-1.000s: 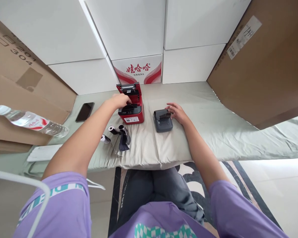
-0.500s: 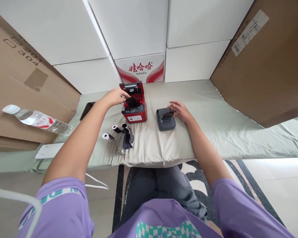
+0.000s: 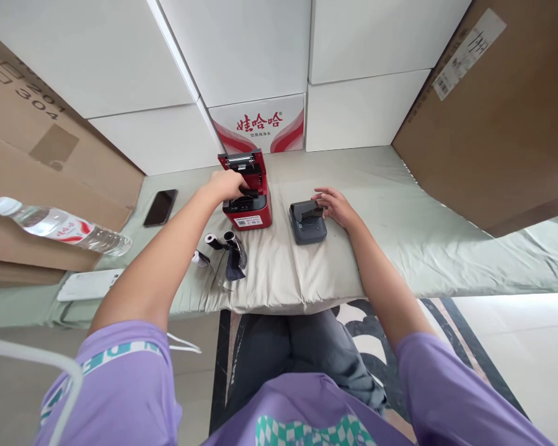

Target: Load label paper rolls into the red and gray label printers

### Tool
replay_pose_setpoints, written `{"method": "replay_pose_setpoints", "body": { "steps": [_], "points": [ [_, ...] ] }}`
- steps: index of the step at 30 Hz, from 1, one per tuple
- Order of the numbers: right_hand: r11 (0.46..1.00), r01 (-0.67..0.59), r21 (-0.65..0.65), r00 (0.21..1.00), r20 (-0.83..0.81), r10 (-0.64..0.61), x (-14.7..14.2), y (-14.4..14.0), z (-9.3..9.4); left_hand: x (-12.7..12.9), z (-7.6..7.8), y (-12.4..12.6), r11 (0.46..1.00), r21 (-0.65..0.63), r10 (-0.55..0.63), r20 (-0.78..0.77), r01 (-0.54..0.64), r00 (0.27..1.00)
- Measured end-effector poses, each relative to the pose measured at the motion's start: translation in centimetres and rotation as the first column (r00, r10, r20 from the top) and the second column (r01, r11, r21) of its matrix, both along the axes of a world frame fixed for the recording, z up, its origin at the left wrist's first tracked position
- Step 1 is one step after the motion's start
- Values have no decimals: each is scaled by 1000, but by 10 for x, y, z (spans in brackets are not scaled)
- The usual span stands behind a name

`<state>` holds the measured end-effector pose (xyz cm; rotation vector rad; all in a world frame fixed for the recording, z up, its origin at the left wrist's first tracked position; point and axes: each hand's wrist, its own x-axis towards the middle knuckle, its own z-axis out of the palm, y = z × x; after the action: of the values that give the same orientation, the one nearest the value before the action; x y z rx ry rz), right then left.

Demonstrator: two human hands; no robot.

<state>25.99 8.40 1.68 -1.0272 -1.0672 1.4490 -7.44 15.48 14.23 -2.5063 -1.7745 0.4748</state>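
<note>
A red label printer point(image 3: 248, 217) stands with its lid point(image 3: 242, 163) raised. My left hand point(image 3: 229, 186) reaches into it from the left, fingers bent around the end of a black roll-like piece point(image 3: 248, 194); the fingertips are partly hidden. To the right lies a small dark grey printer point(image 3: 309, 229) with a glossy dark lid point(image 3: 307, 210). Beside its upper right edge rests my right hand point(image 3: 335, 205), fingers apart, fingertips at the lid's edge. Several small rolls, among them a black ribbon roll point(image 3: 235, 255) and a white-cored roll point(image 3: 212, 240), are in front of the red printer.
A phone point(image 3: 160, 208) lies left of my left forearm. A water bottle point(image 3: 69, 230) and a white flat device point(image 3: 89, 284) are farther left. White boxes point(image 3: 242, 49) stand behind, with cardboard boxes point(image 3: 497, 118) at both sides. The cloth-covered surface point(image 3: 400, 272) ends near my knees.
My left hand has moved deeper into the red printer, lowering the black piece. My right hand stays by the grey printer. The view has shifted slightly, uncovering the phone.
</note>
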Motion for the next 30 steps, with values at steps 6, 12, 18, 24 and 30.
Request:
{"method": "replay_pose_setpoints", "body": {
  "steps": [6, 12, 18, 24, 30],
  "points": [
    [1000, 4, -13, 1000, 21, -4, -1, -2, 3, -24, 15, -10, 998, 62, -24, 237, 10, 971],
    [1000, 9, -21, 999, 45, -8, -2, -2, 5, -55, 61, -50, 982, 67, 95, 639, -179, 763],
    [1000, 8, -12, 999, 34, -8, -2, -1, 5, -109, 90, -72, 930, -10, 306, 574, -367, 759],
    [1000, 0, -7, 999, 38, 1, -1, 1, 3, -165, 46, -63, 925, -172, 369, 199, -338, 908],
    [1000, -10, -13, 999, 32, 11, -1, 1, 4, -209, -2, -62, 937, -191, 322, 150, -292, 935]
  ]
}}
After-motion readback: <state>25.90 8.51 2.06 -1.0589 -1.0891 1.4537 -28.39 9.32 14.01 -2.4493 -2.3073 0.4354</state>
